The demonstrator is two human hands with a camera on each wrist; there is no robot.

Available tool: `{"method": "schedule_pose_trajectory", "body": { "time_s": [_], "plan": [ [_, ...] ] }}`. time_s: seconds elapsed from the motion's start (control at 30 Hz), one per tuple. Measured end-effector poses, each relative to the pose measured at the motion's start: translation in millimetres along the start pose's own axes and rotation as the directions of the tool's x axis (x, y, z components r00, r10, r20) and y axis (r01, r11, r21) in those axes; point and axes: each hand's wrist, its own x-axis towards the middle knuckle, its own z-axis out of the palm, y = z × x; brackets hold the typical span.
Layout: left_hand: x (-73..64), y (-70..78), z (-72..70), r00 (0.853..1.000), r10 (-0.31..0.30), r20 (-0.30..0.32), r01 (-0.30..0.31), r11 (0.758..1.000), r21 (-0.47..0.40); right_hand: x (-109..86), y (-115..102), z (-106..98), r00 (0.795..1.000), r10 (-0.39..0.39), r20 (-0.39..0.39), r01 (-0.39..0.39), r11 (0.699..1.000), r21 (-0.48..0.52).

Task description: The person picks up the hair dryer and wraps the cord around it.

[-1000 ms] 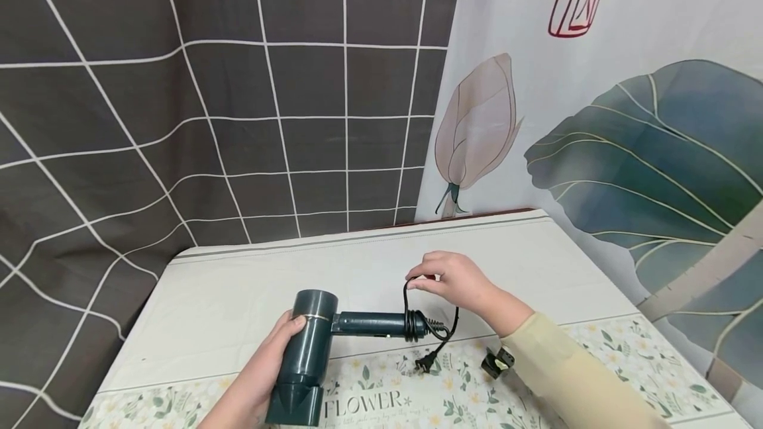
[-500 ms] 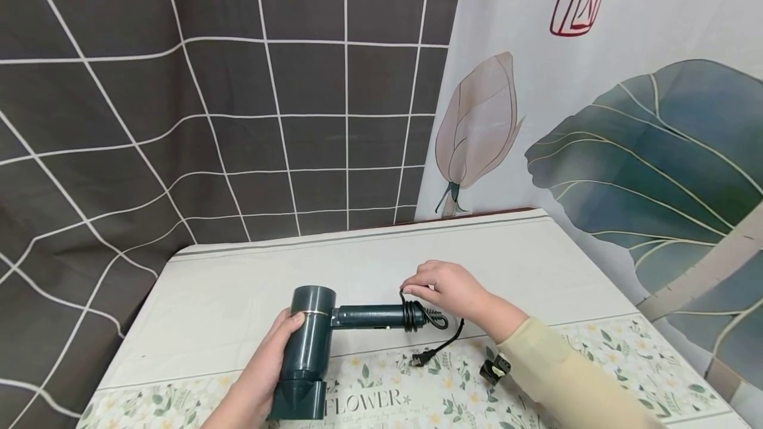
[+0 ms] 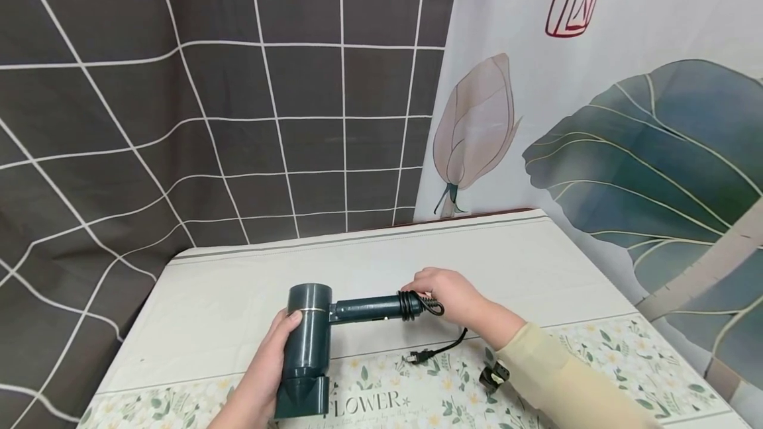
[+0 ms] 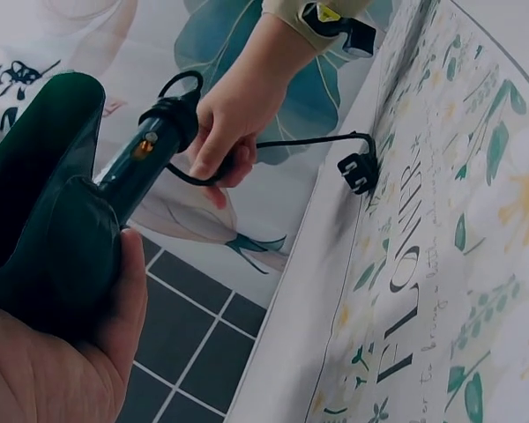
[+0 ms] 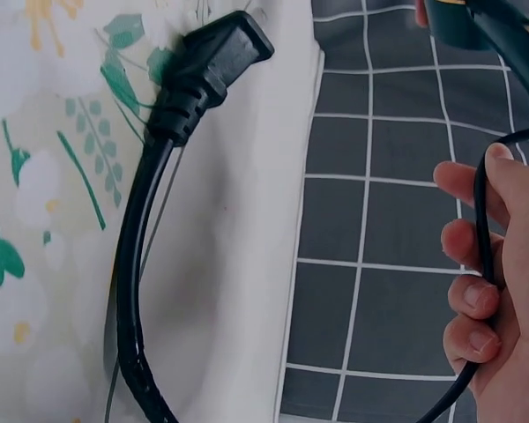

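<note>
A dark green hair dryer (image 3: 308,343) is held by my left hand (image 3: 265,363) around its barrel, nozzle toward me and handle pointing right. Its black cord (image 3: 408,306) is coiled several times round the handle's end. My right hand (image 3: 450,295) is just behind that end; in the right wrist view the free cord (image 5: 482,220) runs under the thumb and across the curled fingers. The cord's tail hangs from this hand to the plug (image 3: 420,357), low over the printed cloth. From the left wrist, the plug's prongs (image 4: 358,181) show. Part of the right hand's fingers is hidden behind the handle in the head view.
A white tablecloth (image 3: 238,303) with a flowered front band covers the table. Behind stand a dark checked curtain (image 3: 304,85) and a pale one with plant prints (image 3: 477,124). A small black device (image 3: 493,376) sits by the right sleeve.
My right hand has come down toward the handle's end, and the raised cord loop has drawn in against the coil. The plug has shifted slightly left. The handle has risen a little.
</note>
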Motion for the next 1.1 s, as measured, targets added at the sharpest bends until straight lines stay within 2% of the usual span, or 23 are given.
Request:
{"method": "schedule_pose_trajectory", "body": {
  "time_s": [0.17,0.4,0.63,0.97,1.1],
  "plan": [
    [-0.8,1.3,0.9,1.000,-0.002,-0.003,0.002,1.000,-0.013,0.9,-5,2,1.000,-0.007,0.007,0.007,0.999,-0.035],
    [-1.3,2.4,1.4,0.999,0.008,-0.043,-0.009,1.000,-0.024,0.8,-18,3,0.998,0.065,-0.022,-0.066,0.997,-0.042],
    [-1.9,4.4,6.0,0.996,0.025,-0.087,-0.031,0.998,-0.059,0.8,-25,7,0.992,-0.049,-0.119,0.033,0.991,-0.132],
    [-2.7,5.6,12.0,0.987,0.075,-0.142,-0.082,0.996,-0.041,2.1,-36,3,0.996,-0.004,-0.094,-0.010,0.989,-0.146],
    [-1.6,6.7,15.4,0.981,0.095,-0.170,-0.102,0.994,-0.032,2.3,-40,1,0.996,0.019,-0.093,-0.030,0.992,-0.120]
  ]
}}
